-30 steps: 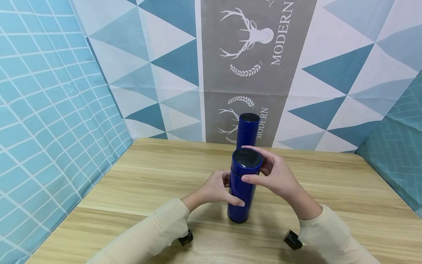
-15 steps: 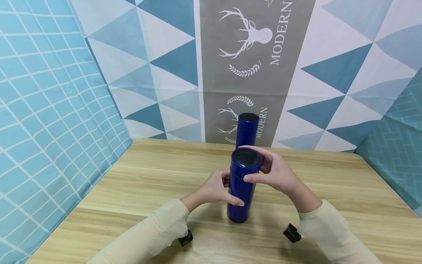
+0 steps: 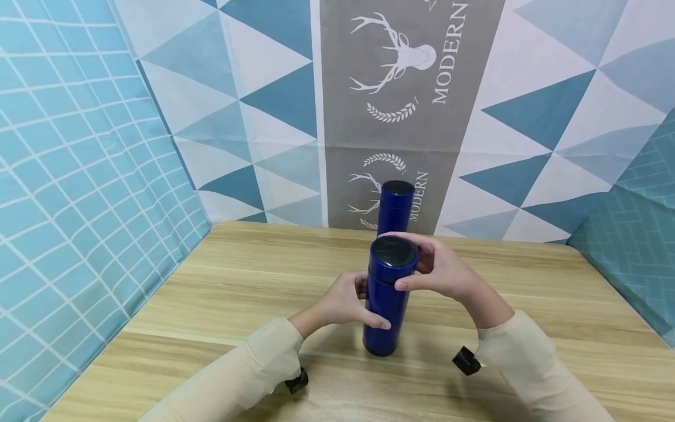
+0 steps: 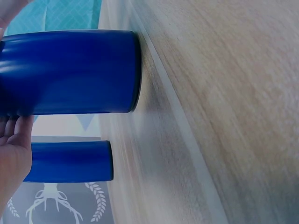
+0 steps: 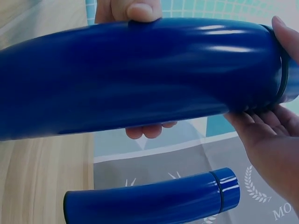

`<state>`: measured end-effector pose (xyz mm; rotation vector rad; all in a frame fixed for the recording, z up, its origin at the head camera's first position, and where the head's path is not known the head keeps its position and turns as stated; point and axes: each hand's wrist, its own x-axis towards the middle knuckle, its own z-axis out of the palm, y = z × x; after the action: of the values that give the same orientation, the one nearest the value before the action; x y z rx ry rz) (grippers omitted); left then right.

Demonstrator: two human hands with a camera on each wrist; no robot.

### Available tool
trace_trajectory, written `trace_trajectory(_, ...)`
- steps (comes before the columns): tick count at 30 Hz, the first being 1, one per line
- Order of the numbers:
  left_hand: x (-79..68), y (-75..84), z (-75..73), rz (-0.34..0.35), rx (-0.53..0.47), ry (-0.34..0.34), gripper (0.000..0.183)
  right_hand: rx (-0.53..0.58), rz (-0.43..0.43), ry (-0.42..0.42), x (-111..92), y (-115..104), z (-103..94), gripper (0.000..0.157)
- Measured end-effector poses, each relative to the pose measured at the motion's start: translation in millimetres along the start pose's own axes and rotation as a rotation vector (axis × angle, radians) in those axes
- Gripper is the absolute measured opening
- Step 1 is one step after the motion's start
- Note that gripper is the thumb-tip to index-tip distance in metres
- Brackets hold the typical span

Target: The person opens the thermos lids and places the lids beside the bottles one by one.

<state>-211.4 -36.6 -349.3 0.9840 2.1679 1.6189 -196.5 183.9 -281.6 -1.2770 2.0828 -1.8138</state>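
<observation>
The left hand (image 3: 345, 300) grips the lower body of the front blue flask (image 3: 387, 298), thumb on the near side, fingers round the far side. The front flask is upright, apparently resting on the wood-grain tabletop (image 3: 237, 281). A second blue flask (image 3: 395, 212) stands behind it. The right hand (image 3: 443, 273) grips round the black-topped lid (image 3: 394, 252), thumb at the dark seam ring (image 5: 286, 72). For the apparent step, working the lid, hold the body firmly, apply force at the lid only, and avoid tilting.
</observation>
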Motion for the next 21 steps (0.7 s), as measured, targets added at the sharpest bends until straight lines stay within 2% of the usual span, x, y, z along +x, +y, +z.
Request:
trace_trajectory(7,0.1,-0.5,0.2,0.004,-0.008,-0.002,0.057,-0.011,0.001,-0.056,2,2,-6.6,0.069)
trace_trajectory(15,-0.1,-1.3,-0.2,0.006,0.005,-0.006,0.058,0.028,0.061,-0.090,3,2,-10.8,0.073)
trace_trajectory(21,0.1,-1.0,0.1,0.011,0.012,-0.001,0.058,0.028,0.025,-0.137,6,5,-15.1,0.071)
